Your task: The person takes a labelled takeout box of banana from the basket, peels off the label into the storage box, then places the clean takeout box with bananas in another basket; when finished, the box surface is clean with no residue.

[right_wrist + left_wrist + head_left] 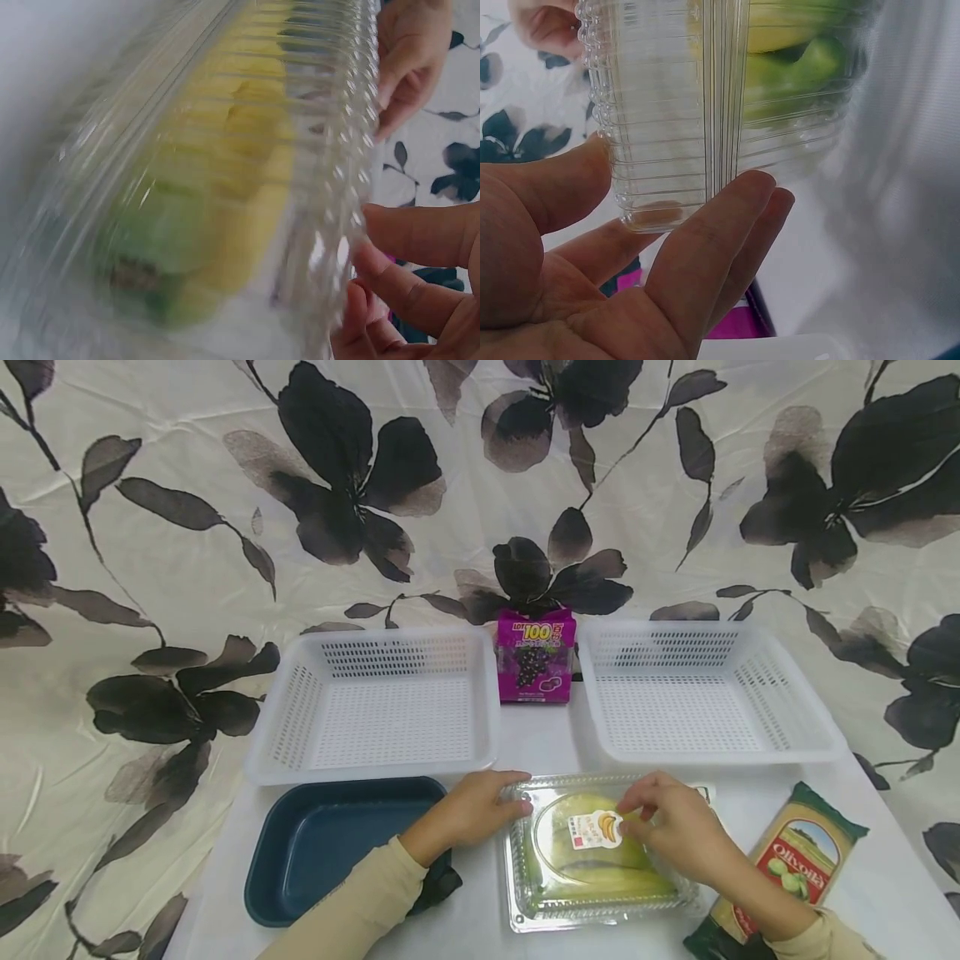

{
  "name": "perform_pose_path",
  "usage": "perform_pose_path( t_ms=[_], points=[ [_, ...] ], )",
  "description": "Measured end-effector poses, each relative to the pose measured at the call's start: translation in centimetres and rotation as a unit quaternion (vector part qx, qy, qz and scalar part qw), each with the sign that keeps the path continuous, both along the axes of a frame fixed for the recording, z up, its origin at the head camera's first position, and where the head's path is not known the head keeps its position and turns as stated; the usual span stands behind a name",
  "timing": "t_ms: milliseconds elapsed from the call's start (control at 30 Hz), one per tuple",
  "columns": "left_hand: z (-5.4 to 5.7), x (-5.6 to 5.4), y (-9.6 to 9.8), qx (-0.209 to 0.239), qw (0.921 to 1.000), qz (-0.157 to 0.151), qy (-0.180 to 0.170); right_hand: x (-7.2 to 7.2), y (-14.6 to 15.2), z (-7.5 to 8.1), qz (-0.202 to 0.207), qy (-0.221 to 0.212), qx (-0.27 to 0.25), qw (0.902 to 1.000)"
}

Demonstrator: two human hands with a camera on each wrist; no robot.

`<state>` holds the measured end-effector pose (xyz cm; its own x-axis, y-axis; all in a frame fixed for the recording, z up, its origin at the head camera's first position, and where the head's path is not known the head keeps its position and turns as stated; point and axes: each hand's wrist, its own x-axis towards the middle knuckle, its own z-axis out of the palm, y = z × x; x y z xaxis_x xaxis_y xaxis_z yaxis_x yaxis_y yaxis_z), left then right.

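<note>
A clear plastic clamshell box (528,893) with yellow-green bananas (622,883) inside lies at the front of the table. On its lid is a white sticker (588,833) with a banana picture. My left hand (476,810) holds the box's far left corner, the thumb on the lid's edge. In the left wrist view, its fingers (712,232) lie around the corner, against the ribbed side. My right hand (678,827) is over the lid, thumb and forefinger pinching at the sticker's right edge. The box's side hides that contact in the right wrist view.
Two white perforated baskets (258,768) (821,739) stand at the back, with a purple candy bag (534,681) upright between them. A dark blue tub (258,860) is at front left. To the right lies a green and tan Olivoilà packet (813,835), partly under the right forearm.
</note>
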<state>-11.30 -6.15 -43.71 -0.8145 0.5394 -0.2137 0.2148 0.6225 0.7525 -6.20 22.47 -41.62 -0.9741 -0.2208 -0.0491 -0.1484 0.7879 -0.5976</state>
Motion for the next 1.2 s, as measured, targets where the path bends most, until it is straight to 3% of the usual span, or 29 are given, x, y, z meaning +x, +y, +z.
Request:
perform_pose_path(
  t_ms=[200,500,767,1033,1200],
  points=[
    [0.0,0.0,0.1,0.0,1.0,0.003,-0.003,-0.4,-0.8,-0.1,-0.005,0.018,0.037,0.9991],
    [0.2,0.3,0.1,-0.009,0.9999,0.002,-0.006,-0.4,-1.6,-0.3,-0.023,0.007,0.08,0.9965],
    [0.4,0.3,0.1,-0.003,1.0,-0.001,-0.002,-0.2,-1.7,-0.8,-0.015,0.065,0.086,0.9941],
    [0.4,0.2,0.1,-0.001,1.0,-0.005,0.002,0.2,-1.3,-0.7,0.013,0.052,0.06,0.9968],
    [0.3,0.1,0.1,-0.002,1.0,-0.005,0.002,0.3,-1.0,-0.6,0.032,0.054,0.069,0.9956]
  ],
)
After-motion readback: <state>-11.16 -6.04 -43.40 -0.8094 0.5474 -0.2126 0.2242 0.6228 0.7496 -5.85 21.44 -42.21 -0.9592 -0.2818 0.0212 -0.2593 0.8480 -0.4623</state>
